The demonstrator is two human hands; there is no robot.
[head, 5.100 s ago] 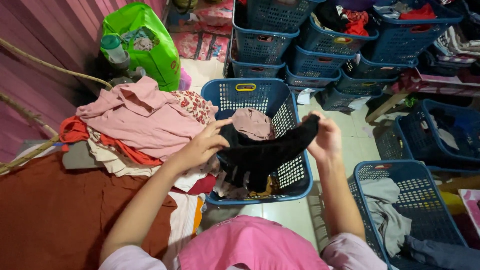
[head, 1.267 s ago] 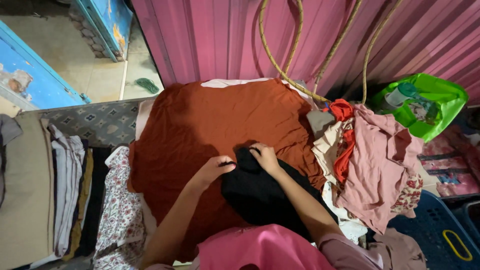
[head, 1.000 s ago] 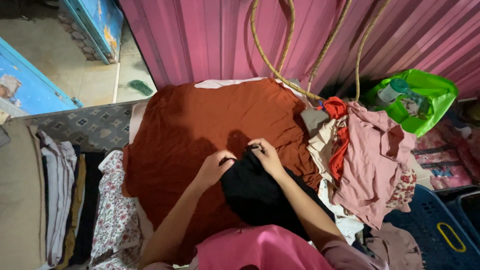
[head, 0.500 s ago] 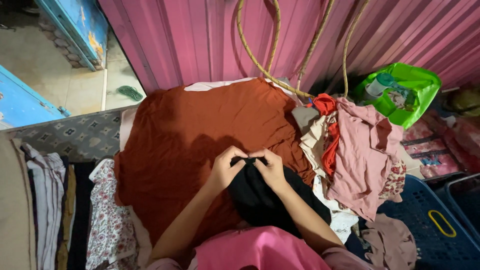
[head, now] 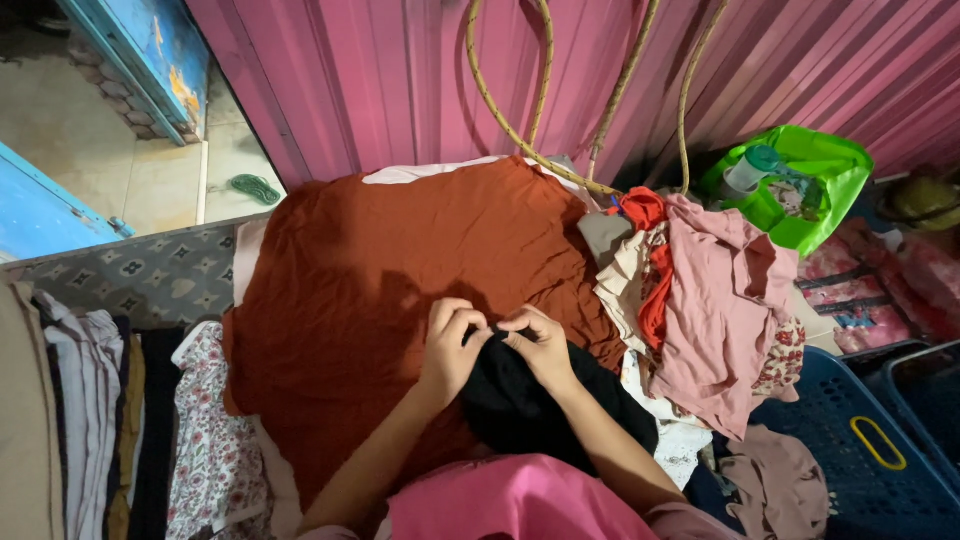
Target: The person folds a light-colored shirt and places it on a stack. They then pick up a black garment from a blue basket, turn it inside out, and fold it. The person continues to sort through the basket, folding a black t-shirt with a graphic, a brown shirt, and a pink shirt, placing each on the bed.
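Note:
A black garment (head: 530,405) lies bunched on a rust-brown cloth (head: 400,270) spread over the work surface. My left hand (head: 452,345) and my right hand (head: 540,345) meet at the garment's far edge, both pinching the black fabric with fingers curled. The rest of the garment trails back toward my pink-clad lap (head: 500,505).
A heap of pink, red and cream clothes (head: 700,290) lies to the right, with a green bag (head: 790,180) behind it. Blue baskets (head: 870,440) stand at lower right. Folded clothes (head: 90,410) are stacked at left. A pink corrugated wall (head: 420,80) with hanging ropes is ahead.
Five seconds ago I held the black garment over a blue basket; it now lies on the brown cloth. In the last second my hands came together at its far edge.

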